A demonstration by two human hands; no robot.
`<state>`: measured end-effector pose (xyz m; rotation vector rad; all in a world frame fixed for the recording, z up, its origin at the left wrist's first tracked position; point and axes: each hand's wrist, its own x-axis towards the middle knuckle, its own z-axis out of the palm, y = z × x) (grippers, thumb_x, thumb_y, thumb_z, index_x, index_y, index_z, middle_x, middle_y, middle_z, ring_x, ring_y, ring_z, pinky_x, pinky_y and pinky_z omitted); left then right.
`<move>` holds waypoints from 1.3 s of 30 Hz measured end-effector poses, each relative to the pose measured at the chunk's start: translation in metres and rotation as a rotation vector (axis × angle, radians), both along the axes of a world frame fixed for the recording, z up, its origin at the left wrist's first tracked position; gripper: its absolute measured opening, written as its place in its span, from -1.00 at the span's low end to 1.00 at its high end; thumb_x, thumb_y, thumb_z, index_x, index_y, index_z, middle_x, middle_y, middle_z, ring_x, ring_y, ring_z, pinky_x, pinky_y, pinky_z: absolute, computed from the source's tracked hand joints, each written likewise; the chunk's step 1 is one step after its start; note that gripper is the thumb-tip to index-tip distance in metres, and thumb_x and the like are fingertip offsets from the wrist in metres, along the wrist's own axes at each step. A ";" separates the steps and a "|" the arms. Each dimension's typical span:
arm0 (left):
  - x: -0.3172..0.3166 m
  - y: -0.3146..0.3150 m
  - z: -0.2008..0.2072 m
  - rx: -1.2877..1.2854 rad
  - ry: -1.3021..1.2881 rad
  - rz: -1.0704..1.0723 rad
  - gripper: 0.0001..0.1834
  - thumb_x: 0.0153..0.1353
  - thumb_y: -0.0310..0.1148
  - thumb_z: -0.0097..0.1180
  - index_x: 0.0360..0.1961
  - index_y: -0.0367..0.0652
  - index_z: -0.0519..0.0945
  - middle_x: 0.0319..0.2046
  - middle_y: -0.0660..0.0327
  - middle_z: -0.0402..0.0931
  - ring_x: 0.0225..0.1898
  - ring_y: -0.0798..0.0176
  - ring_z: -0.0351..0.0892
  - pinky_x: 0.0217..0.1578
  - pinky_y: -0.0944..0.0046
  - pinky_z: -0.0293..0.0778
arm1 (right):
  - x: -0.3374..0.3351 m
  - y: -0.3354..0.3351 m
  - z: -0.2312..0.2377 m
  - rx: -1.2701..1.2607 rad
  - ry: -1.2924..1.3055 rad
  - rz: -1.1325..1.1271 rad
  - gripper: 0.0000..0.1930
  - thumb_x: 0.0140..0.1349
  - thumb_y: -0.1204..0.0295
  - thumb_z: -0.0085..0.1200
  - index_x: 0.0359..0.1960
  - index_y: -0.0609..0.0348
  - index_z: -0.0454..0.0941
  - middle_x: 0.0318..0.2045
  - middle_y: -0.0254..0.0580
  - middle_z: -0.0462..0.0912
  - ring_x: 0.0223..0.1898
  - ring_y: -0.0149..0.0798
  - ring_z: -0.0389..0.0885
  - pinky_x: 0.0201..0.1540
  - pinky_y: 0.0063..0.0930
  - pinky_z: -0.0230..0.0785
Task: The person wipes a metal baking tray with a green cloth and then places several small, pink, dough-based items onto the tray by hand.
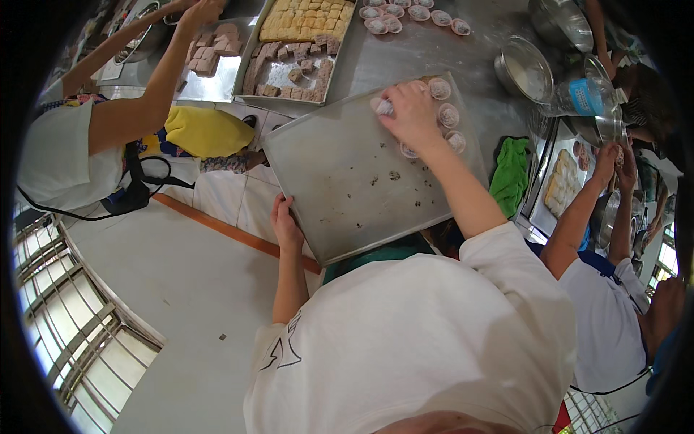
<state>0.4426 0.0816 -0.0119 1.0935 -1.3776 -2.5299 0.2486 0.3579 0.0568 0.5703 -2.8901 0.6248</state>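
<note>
A large shallow metal baking tray (318, 173) spans the space in front of me, its far part over the steel table and its near edge close to my shirt. My left hand (286, 223) grips the tray's left rim, fingers closed at the edge. Over the far part of the tray, my right hand (410, 114) is closed around a small coated cake in a paper cup (384, 107). Several similar cakes, such as this cupped cake (448, 115), stand along the tray's right side. One is partly covered by my right forearm. Dark crumbs dot the tray's bare middle.
More cupped cakes (419, 13) sit on the steel table (405, 54). A pan of cut cake (307, 22) stands at far left. A metal bowl (523, 70), water bottle (582, 97) and green cloth (511, 173) lie rightward. Co-workers stand on both sides.
</note>
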 end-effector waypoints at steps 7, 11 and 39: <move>0.002 -0.003 -0.005 -0.023 -0.016 0.004 -0.69 0.18 -0.47 -0.02 -0.05 -0.35 0.44 -0.23 0.18 0.53 -0.19 0.29 0.51 -0.11 0.32 0.42 | 0.004 -0.024 -0.015 0.035 0.033 -0.046 -0.66 -0.14 0.35 0.28 -0.26 0.08 0.53 -0.22 -0.21 0.46 -0.05 -0.13 0.36 -0.01 -0.20 0.20; 0.000 0.001 0.003 -0.010 -0.032 0.026 -0.75 0.17 -0.50 0.01 -0.11 -0.31 0.46 -0.24 0.21 0.53 -0.22 0.31 0.49 -0.13 0.33 0.43 | 0.000 -0.029 -0.011 0.077 0.062 -0.097 -0.69 -0.14 0.36 0.28 -0.31 0.12 0.54 -0.21 -0.19 0.41 -0.06 -0.11 0.33 -0.02 -0.18 0.21; 0.002 0.003 0.003 -0.111 -0.033 0.030 -0.71 0.20 -0.42 -0.07 -0.07 -0.32 0.46 -0.22 0.21 0.51 -0.18 0.34 0.46 -0.10 0.35 0.38 | -0.201 0.011 -0.071 -0.261 0.120 -0.249 -0.49 -0.15 0.51 0.22 -0.06 0.13 0.39 -0.10 0.08 0.43 0.01 0.16 0.38 0.06 -0.11 0.32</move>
